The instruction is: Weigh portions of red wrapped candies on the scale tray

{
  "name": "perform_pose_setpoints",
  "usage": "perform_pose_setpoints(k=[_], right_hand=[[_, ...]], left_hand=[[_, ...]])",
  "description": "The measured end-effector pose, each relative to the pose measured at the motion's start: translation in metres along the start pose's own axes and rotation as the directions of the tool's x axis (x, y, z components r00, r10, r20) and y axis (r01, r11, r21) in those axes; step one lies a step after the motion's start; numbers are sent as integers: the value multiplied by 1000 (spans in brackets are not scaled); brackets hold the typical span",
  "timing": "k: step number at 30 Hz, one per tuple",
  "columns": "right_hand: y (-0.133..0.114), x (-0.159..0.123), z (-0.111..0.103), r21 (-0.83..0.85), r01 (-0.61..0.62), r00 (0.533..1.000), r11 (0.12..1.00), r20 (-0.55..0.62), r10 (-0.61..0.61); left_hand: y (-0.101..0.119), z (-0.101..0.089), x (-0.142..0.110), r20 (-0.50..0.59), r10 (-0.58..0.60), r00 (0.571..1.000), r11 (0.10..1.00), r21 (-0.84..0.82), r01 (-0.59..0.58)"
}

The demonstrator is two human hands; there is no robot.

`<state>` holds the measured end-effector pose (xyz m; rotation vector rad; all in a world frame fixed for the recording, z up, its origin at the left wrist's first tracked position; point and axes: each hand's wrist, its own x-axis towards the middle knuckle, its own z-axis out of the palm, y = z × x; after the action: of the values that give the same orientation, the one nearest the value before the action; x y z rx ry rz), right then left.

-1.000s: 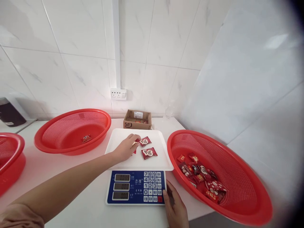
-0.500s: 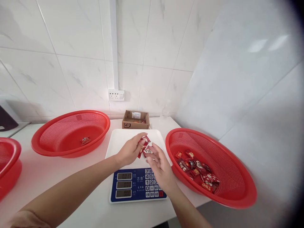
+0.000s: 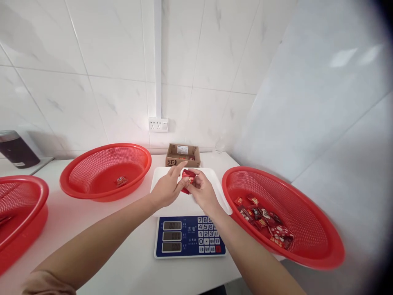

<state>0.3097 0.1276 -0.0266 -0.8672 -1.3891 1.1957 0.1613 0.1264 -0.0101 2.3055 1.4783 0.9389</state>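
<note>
Small red snack packets (image 3: pixel 188 175) are held between my two hands, above the white pan (image 3: pixel 167 210) of a digital scale (image 3: pixel 192 237). My left hand (image 3: pixel 166 189) presses them with its thumb, its index finger stretched out past them. From the other side, my right hand (image 3: pixel 205 192) closes fingers and thumb on the packets. How many there are is hidden by the fingers. To the right, a red perforated basket (image 3: pixel 313 213) holds several similar red packets (image 3: pixel 267 221).
A small cardboard box (image 3: pixel 183 155) stands behind the scale with packets inside. On the left, one red basket (image 3: pixel 104 149) contains a packet (image 3: pixel 121 181), and another basket (image 3: pixel 38 192) is cut off by the frame. A dark cup (image 3: pixel 18 150) stands at far left.
The packets, fanned apart before, are now gathered together in my hands. My right hand has moved up and closed on them. The view has shifted slightly left.
</note>
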Motion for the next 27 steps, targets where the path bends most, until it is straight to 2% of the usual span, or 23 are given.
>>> perform_pose_setpoints(k=[3, 5, 8, 10, 12, 13, 15, 18, 21, 22, 24, 27], right_hand=[[0, 3, -16, -86, -41, 998, 996, -45, 37], [-1, 5, -28, -143, -80, 995, 987, -68, 71], [-3, 5, -46, -293, -82, 994, 952, -88, 59], [-5, 4, -54, -471, -76, 997, 879, -64, 51], [-6, 1, -60, -654, -70, 997, 754, -19, 76], [-6, -1, -61, -716, -60, 995, 696, 11, 96], [-4, -4, -62, -773, -32, 989, 633, 66, 131], [6, -5, -58, -808, -16, 983, 589, 96, 158], [15, -2, -54, -831, 55, 988, 554, 125, 89], [16, -1, -53, -810, 85, 988, 580, 143, 55], [14, 2, -51, -717, 105, 988, 689, 152, 7], [6, 3, -46, -521, 59, 996, 851, 89, -14]], left_hand=[[-19, -21, 4, 7, -75, 997, 985, 154, 73], [-36, -43, 7, -41, -149, 988, 958, 240, 154], [-64, -75, 11, -128, -247, 961, 908, 316, 276], [-79, -88, 11, -162, -280, 946, 885, 339, 320], [-87, -89, 8, -152, -277, 949, 887, 340, 313], [-87, -85, 6, -129, -262, 956, 899, 329, 290], [-81, -69, 2, -56, -216, 975, 934, 279, 223], [-59, -32, -4, 81, -133, 988, 984, 128, 122], [-34, 2, -7, 211, -65, 975, 994, -73, 83], [-26, 11, -7, 242, -58, 969, 986, -141, 94], [-15, 24, -5, 290, -65, 955, 950, -275, 148], [-4, 33, -2, 360, -96, 928, 838, -475, 271]])
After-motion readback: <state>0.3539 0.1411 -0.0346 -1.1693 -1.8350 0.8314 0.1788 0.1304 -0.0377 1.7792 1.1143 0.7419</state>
